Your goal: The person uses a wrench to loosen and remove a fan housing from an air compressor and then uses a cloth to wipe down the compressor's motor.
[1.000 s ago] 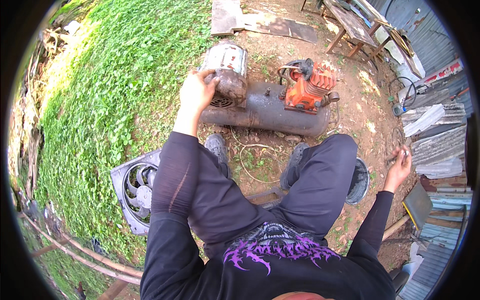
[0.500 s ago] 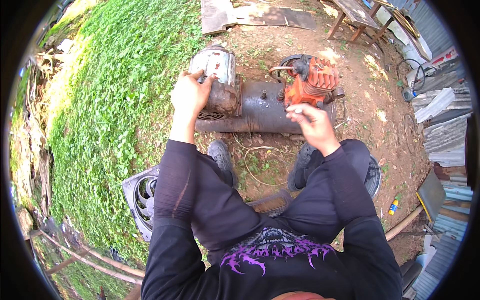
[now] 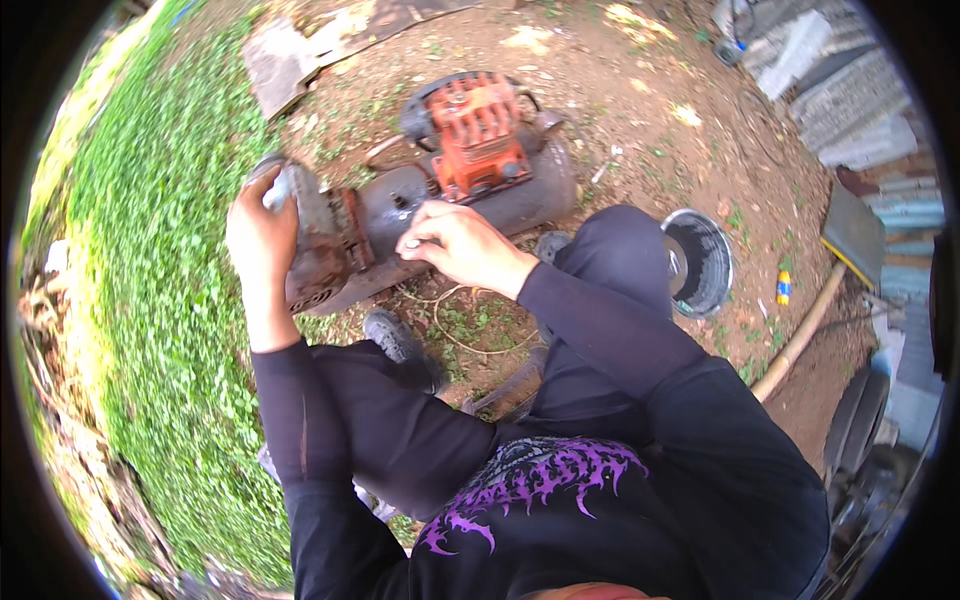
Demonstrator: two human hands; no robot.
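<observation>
An air compressor stands before me, its dark tank [image 3: 545,190] lying lengthwise with an orange finned pump head [image 3: 475,135] on top. At its left end sits a rusty, grey-painted electric motor [image 3: 325,230]. My left hand [image 3: 263,228] holds the motor's outer end, thumb and fingers curled over it. Above the tank's near side, between motor and pump, my right hand [image 3: 455,243] is closed in a pinch. Something small and pale shows at those fingertips, too small to name. A short fitting [image 3: 400,200] rises from the tank close by.
A black bucket [image 3: 725,275] stands right of my knee, and a small yellow bottle [image 3: 784,288] lies beyond it. A thin cable [image 3: 440,325] loops on the ground between my feet. Flat boards [image 3: 275,65] lie behind the compressor. Corrugated metal sheets [image 3: 850,80] line the right side.
The view has swung to the right, so the compressor now appears further left and slanted. My right hand has moved left from beside the pump toward the motor, still pinching. My left hand stays on the motor.
</observation>
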